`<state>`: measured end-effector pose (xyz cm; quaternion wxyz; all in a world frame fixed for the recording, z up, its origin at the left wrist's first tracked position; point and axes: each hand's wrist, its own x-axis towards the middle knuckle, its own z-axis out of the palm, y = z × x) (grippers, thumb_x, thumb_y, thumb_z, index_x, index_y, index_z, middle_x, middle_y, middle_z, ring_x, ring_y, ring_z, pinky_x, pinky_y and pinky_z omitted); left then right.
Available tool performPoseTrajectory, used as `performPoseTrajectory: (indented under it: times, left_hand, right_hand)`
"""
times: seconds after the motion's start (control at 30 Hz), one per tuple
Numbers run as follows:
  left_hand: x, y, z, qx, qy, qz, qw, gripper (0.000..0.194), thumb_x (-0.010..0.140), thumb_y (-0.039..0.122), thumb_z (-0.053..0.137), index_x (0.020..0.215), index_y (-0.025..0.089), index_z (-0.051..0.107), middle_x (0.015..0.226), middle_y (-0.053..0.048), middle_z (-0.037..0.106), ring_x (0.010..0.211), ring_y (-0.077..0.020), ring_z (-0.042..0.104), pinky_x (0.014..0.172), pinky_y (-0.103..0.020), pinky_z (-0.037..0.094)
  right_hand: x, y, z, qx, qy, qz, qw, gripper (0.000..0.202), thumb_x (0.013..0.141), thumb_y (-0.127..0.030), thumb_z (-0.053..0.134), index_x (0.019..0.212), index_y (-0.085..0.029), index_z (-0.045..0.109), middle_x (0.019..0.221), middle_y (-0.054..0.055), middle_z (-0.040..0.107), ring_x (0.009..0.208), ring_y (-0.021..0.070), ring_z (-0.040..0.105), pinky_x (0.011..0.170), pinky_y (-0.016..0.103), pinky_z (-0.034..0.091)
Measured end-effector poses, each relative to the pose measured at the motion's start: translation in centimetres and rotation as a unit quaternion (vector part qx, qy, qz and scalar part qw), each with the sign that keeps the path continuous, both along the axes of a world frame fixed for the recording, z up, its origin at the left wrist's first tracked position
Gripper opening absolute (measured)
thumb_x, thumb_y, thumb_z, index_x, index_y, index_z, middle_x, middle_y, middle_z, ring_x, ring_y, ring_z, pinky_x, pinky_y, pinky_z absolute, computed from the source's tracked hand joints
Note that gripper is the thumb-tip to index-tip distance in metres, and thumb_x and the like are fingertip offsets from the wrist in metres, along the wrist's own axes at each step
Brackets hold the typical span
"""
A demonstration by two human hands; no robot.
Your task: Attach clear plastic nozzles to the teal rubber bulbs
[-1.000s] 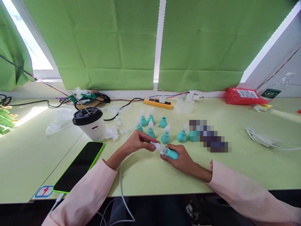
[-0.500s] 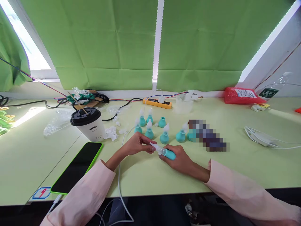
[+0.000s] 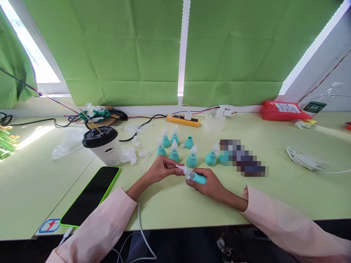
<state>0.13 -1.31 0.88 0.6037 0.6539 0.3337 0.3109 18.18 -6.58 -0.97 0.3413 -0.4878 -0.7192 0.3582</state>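
Head view: the right hand (image 3: 210,184) is gripping a teal bulb (image 3: 199,178) lying sideways just above the table (image 3: 175,204), while the left hand (image 3: 161,168) is pinching the clear tip (image 3: 183,170) at the bulb's mouth, so both hands are closed on the same piece. The tip is looking partly in, though I can't tell if it's fully seated. Just behind, a bunch of finished bulbs (image 3: 192,159) are standing with tips on, and one bare bulb (image 3: 189,142) is sitting without one. Off to the left, a phone (image 3: 90,195) and a coffee cup (image 3: 104,145) are sitting.
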Motion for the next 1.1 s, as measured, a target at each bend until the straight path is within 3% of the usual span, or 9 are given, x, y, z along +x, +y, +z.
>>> performPoseTrajectory:
  times: [0.27, 0.4, 0.73, 0.9, 1.0, 1.1]
  left_hand:
    - [-0.8, 0.0, 0.6, -0.009, 0.035, -0.102, 0.994, 0.033, 0.061, 0.028, 0.064, 0.089, 0.011, 0.063, 0.077, -0.008, 0.067, 0.069, -0.0171, 0.062, 0.069, -0.029, 0.051]
    - [-1.0, 0.2, 0.7, 0.008, 0.061, -0.120, 0.991, 0.032, 0.061, 0.028, 0.063, 0.088, 0.011, 0.063, 0.076, -0.008, 0.067, 0.066, -0.0158, 0.062, 0.065, -0.025, 0.050]
    - [-0.6, -0.2, 0.9, 0.077, 0.108, -0.087, 0.987, 0.029, 0.059, 0.030, 0.064, 0.084, 0.014, 0.066, 0.071, -0.005, 0.068, 0.052, -0.0101, 0.055, 0.049, -0.019, 0.044]
    - [-0.3, -0.4, 0.5, 0.071, 0.064, -0.056, 0.994, 0.025, 0.058, 0.029, 0.065, 0.079, 0.015, 0.067, 0.076, -0.006, 0.067, 0.063, -0.0152, 0.060, 0.061, -0.023, 0.048]
    - [-0.3, -0.5, 0.5, 0.064, 0.054, -0.044, 0.996, 0.027, 0.056, 0.029, 0.066, 0.079, 0.014, 0.067, 0.076, -0.007, 0.067, 0.066, -0.0174, 0.061, 0.064, -0.026, 0.049]
    - [-0.4, -0.7, 1.0, 0.063, 0.046, -0.048, 0.996, 0.031, 0.055, 0.027, 0.068, 0.083, 0.013, 0.066, 0.074, -0.008, 0.067, 0.064, -0.0177, 0.061, 0.062, -0.028, 0.049]
  right_hand:
    - [0.1, 0.0, -0.3, 0.020, -0.044, 0.030, 0.998, 0.022, 0.068, -0.036, 0.053, 0.062, -0.015, 0.051, 0.053, -0.004, 0.039, 0.050, 0.0071, 0.031, 0.045, 0.019, 0.026]
    - [0.1, 0.0, -0.2, 0.023, -0.069, 0.057, 0.996, 0.022, 0.069, -0.035, 0.052, 0.061, -0.015, 0.051, 0.053, -0.004, 0.039, 0.049, 0.0069, 0.031, 0.045, 0.020, 0.026]
    - [0.1, 0.0, 0.0, 0.020, -0.054, 0.059, 0.997, 0.021, 0.069, -0.033, 0.052, 0.062, -0.014, 0.051, 0.054, -0.004, 0.040, 0.051, 0.0068, 0.032, 0.046, 0.019, 0.027]
    - [0.2, 0.0, 0.1, 0.013, -0.020, 0.049, 0.998, 0.021, 0.069, -0.034, 0.054, 0.063, -0.015, 0.050, 0.054, -0.004, 0.040, 0.051, 0.0072, 0.033, 0.046, 0.019, 0.028]
    - [0.3, -0.1, 0.5, -0.001, 0.012, 0.061, 0.998, 0.023, 0.067, -0.036, 0.056, 0.078, -0.016, 0.051, 0.058, -0.004, 0.042, 0.051, 0.0073, 0.035, 0.046, 0.019, 0.030]
    - [0.3, -0.3, 1.1, -0.052, 0.052, 0.114, 0.991, 0.027, 0.072, -0.038, 0.051, 0.090, -0.018, 0.049, 0.061, -0.003, 0.043, 0.048, 0.0065, 0.037, 0.044, 0.019, 0.032]
